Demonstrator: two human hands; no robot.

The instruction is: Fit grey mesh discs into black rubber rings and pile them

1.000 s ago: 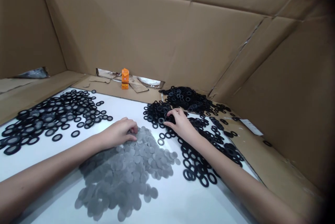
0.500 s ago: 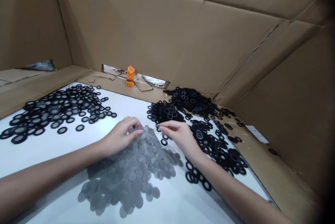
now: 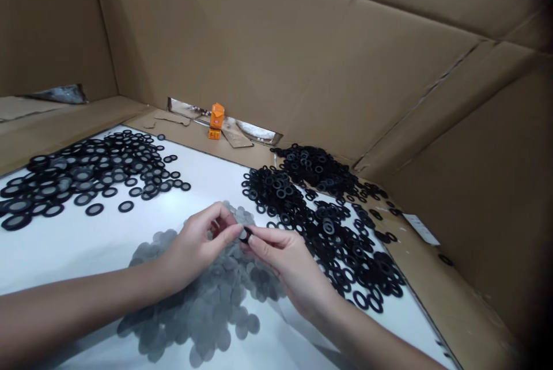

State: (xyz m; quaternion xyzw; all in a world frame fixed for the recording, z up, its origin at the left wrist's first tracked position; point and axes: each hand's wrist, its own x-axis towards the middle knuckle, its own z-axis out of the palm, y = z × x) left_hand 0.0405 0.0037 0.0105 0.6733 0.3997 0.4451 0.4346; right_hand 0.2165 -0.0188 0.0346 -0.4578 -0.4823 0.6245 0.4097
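Observation:
Over the pile of thin grey discs [image 3: 207,306], both hands meet at the fingertips. A black ring [image 3: 247,231] is pinched between the thumb and fingers of my right hand [image 3: 291,257]. My left hand [image 3: 201,246] is closed in a pinch on a small grey disc [image 3: 242,236], which lies against the ring's left side. Fingertips partly cover both pieces. Right of my right hand spreads a heap of loose black rings [image 3: 345,243]. At the far left lies a group of black rings with grey centres [image 3: 95,171].
Tall cardboard walls [image 3: 242,41] enclose the white work surface [image 3: 207,177]. A small orange carton [image 3: 216,117] stands at the back near a slot in the wall. More black rings [image 3: 315,162] are heaped at the back right, near a white label [image 3: 421,229].
My right hand has moved left and down with the black ring to meet my left hand. The left hand has shifted slightly, and the view has tilted a little.

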